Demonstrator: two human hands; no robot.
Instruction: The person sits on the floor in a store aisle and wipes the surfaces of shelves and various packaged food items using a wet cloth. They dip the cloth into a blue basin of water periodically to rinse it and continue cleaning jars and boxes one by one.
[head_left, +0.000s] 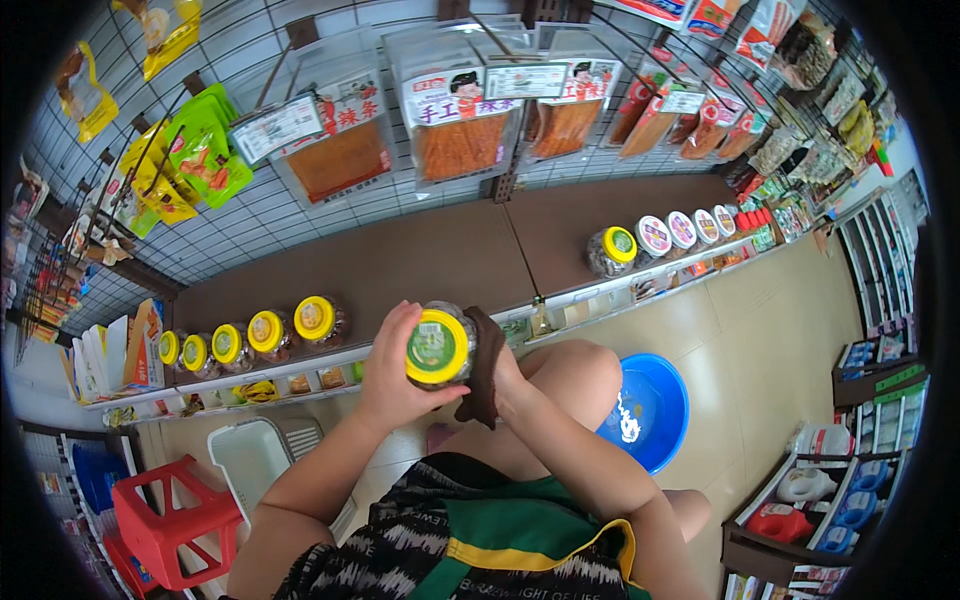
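Observation:
My left hand (394, 375) grips a clear plastic jar (436, 349) by its side, fingers over the far edge and thumb at the near edge. The jar has a yellow screw lid with a green label, tipped up towards me. My right hand (508, 379) presses a dark brown cloth (486, 367) against the jar's right side; the cloth hides most of its fingers. Behind the hands is a brown shelf board (390, 259). To the left, several yellow-lidded jars (271, 332) stand in a row along its front edge.
Another yellow-lidded jar (613, 251) and several white-lidded jars (680, 229) line the shelf's right part. Snack packets (461, 120) hang on hooks above. On the floor are a blue basin (654, 409) with water, a pale plastic basket (251, 457) and a red stool (176, 517).

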